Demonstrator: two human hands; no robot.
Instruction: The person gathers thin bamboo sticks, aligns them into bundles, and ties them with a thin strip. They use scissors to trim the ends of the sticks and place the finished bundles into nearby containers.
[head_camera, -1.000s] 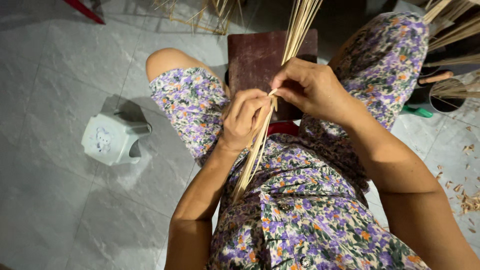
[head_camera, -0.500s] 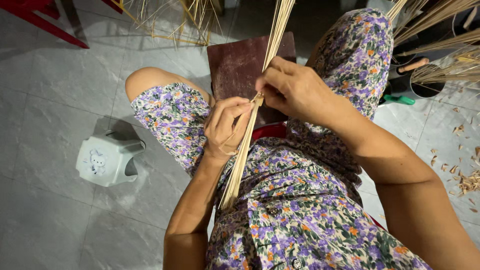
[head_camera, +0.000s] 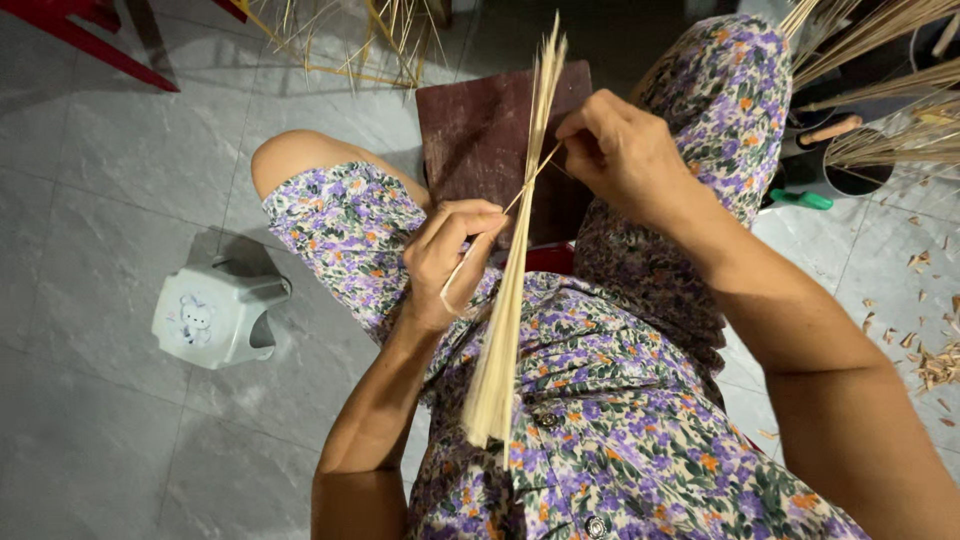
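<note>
The bundle of thin bamboo strips runs lengthwise away from me, its near end resting on my lap, its far tips fanning over the dark wooden board. My left hand is curled shut around the bundle's middle. My right hand, farther up and to the right, pinches one single strip slanting off the bundle. A small plastic stool sits on the tiled floor to my left.

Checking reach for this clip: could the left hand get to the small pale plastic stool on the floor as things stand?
Probably yes. The stool stands on bare tile beside the left knee with nothing between, but the left hand is pinching a thin strip beside the bundle of strips and would have to let go.
</note>
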